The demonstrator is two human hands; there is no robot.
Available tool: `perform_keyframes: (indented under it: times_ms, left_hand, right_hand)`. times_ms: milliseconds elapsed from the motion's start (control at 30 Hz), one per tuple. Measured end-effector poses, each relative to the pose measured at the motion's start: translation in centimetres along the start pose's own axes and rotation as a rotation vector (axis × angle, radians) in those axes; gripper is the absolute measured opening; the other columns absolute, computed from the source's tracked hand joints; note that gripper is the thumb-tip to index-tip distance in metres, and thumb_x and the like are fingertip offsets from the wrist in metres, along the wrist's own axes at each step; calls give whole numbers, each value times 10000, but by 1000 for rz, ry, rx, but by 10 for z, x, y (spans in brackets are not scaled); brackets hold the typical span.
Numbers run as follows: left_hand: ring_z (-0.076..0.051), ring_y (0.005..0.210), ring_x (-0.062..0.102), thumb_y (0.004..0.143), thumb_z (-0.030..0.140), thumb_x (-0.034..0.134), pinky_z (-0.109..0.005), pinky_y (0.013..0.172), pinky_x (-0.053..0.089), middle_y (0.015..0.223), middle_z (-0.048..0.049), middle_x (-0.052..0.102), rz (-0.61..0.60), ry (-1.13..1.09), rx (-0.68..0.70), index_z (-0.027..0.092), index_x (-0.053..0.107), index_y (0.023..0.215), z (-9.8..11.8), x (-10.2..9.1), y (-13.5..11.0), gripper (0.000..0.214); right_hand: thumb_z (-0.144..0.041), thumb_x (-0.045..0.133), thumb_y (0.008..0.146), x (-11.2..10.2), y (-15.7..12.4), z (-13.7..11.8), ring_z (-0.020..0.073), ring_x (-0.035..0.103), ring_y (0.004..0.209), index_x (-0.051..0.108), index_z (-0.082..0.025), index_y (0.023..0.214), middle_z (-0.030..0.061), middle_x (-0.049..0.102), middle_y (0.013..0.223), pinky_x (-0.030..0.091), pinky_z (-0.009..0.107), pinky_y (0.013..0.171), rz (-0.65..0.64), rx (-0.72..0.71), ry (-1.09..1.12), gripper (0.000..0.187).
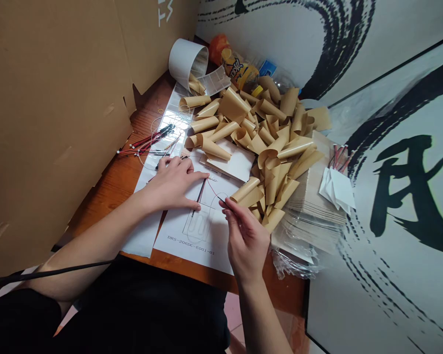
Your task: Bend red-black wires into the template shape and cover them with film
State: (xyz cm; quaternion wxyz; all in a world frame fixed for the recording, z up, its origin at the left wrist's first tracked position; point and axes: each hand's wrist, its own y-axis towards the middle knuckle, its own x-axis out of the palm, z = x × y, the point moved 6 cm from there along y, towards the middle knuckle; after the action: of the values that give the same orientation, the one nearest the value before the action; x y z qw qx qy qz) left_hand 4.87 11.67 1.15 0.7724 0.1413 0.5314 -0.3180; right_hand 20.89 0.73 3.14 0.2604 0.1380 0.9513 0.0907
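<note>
My left hand lies over the printed sheet with thumb and fingers spread. Its index fingertip is close to a small connector end of a thin red and black wire on the paper. Between the thumb and fingertips of my right hand, held just above the sheet, is the dark end of a thin wire. That wire runs left toward my left index finger. A line drawing with a looped outline is visible on the sheet between my hands, and what lies under my left fingers is partly hidden.
A bundle of red and black wires lies at left. Many curled brown paper pieces heap at the back, beside a white roll. Stacked flat sheets in plastic stand at right. Cardboard walls the left side.
</note>
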Motion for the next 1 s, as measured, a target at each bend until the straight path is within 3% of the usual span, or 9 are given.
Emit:
perform_keyframes:
  times_ms: [100, 200, 433, 633, 833, 1000]
  left_hand:
    - [-345, 1136, 441, 747, 689, 722, -482, 1000, 231, 1168, -90, 541, 5, -1, 12, 367, 535, 1431, -1, 1, -1, 779]
    - [-345, 1142, 438, 771, 687, 697, -489, 1015, 221, 1171, -93, 540, 5, -4, 20, 362, 534, 1434, -1, 1, -1, 756]
    - [-344, 1156, 440, 809, 675, 661, -504, 1037, 222, 1177, -99, 539, 7, 8, 15, 357, 538, 1431, 1, 0, -1, 710]
    - [-342, 1141, 455, 845, 637, 635, -513, 1039, 238, 1191, -105, 547, 56, 41, -52, 324, 581, 1387, 8, 0, -2, 628]
    - [-349, 1131, 465, 805, 731, 621, -532, 1034, 234, 1165, -138, 580, 134, 98, -80, 218, 601, 1350, 21, 4, -4, 749]
    - [-348, 1123, 473, 756, 858, 540, -518, 1016, 248, 1174, -124, 592, 89, 14, -55, 256, 587, 1390, 15, 3, -3, 875]
  right_hand:
    - [-120, 579, 964, -1, 1, -9, 181, 710, 915, 703, -236, 1171, 53, 770, 1018, 572, 352, 812, -7, -162, -106, 268]
    - [-100, 578, 960, -1, 1, -14, 174, 694, 885, 694, -227, 1133, 46, 761, 977, 560, 334, 789, 23, -235, -184, 244]
    - [-129, 614, 953, -1, 0, -17, 164, 698, 843, 654, -207, 1065, 31, 742, 922, 558, 302, 765, 126, -239, -285, 142]
    - [-118, 616, 946, 5, 0, -25, 156, 684, 791, 643, -205, 990, 18, 725, 860, 549, 287, 741, 99, -276, -265, 102]
    - [-128, 632, 934, 9, 0, -26, 148, 694, 783, 645, -214, 981, 9, 723, 848, 550, 268, 736, 138, -226, -228, 99]
    - [-146, 616, 943, 7, 1, -23, 178, 694, 790, 670, -226, 993, 31, 729, 860, 558, 325, 739, 95, -243, -213, 109]
